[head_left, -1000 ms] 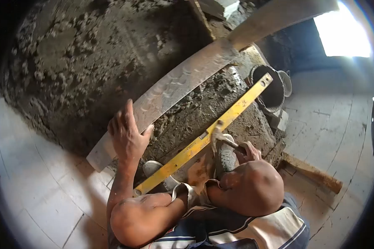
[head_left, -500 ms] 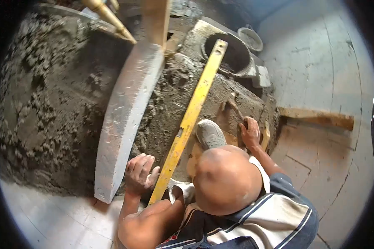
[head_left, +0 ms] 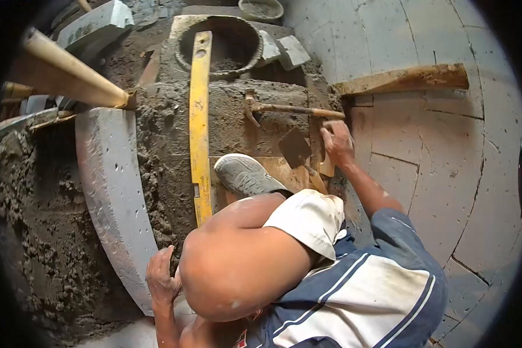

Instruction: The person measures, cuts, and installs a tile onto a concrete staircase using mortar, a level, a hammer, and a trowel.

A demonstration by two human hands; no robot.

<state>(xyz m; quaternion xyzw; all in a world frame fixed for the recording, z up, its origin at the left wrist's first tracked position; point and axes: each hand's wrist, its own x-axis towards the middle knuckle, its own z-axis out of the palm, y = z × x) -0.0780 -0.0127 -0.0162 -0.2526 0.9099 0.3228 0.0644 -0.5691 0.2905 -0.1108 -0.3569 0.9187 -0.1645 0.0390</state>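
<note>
The person's left hand (head_left: 161, 278) is resting at the near end of a long grey screed board (head_left: 113, 197), fingers curled loosely against its edge; whether they are actually gripping it cannot be told, as the bent knee is hiding part of the hand. The board is lying on rough wet mortar (head_left: 40, 232) and running away from that hand toward the far side. Just to the right of the board, a yellow spirit level (head_left: 199, 116) is lying flat on the mortar, its near end passing under the knee and its far end reaching the rim of a round black bucket (head_left: 214, 43).

The right hand (head_left: 336, 142) is closing around a wooden handle at the right edge of the mortar bed, fingers wrapped over it. A trowel (head_left: 296, 148) is lying just left of that hand, its dark blade on a wooden board beside the grey shoe (head_left: 243, 174). Just beyond the hand, a hammer (head_left: 284, 108) is lying on the mortar, head pointing left. Farther off to the hand's right, a timber batten (head_left: 406, 78) is lying on the pale paved floor (head_left: 441, 145).
</note>
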